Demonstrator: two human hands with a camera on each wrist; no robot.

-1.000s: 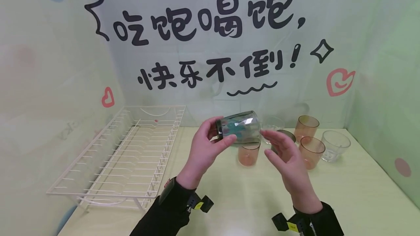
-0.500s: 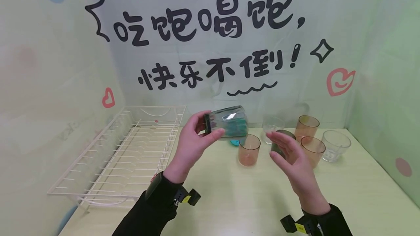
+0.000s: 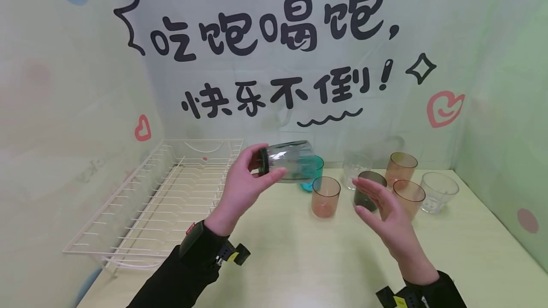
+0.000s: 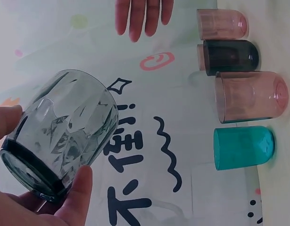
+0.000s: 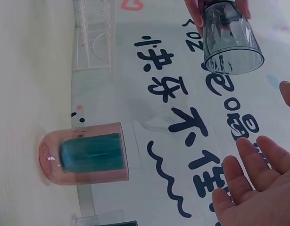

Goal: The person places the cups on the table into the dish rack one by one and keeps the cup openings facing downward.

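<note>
A clear grey-tinted drinking glass (image 3: 288,161) lies on its side in the air, its mouth facing right. My left hand (image 3: 248,175) grips it near the thick dark base, thumb below and fingers behind; the left wrist view shows thumb and fingertips on either side of the glass (image 4: 64,127). My right hand (image 3: 385,217) holds nothing, its fingers extended and thumb apart, in front of a dark grey glass (image 3: 367,189) and an orange glass (image 3: 413,198). In the right wrist view its fingers (image 5: 253,179) are spread below the held glass (image 5: 232,42).
A white wire dish rack (image 3: 171,203) stands on the table's left. Another orange glass (image 3: 325,198) stands mid-table, with a teal glass (image 3: 318,170) behind it. Further right are a third orange glass (image 3: 401,165) and clear glasses (image 3: 438,191). A printed cloth wall (image 3: 257,127) closes the back.
My left hand has carried the grey glass leftward toward the rack, uncovering the teal glass. My right hand has drawn away from it, slightly right and down.
</note>
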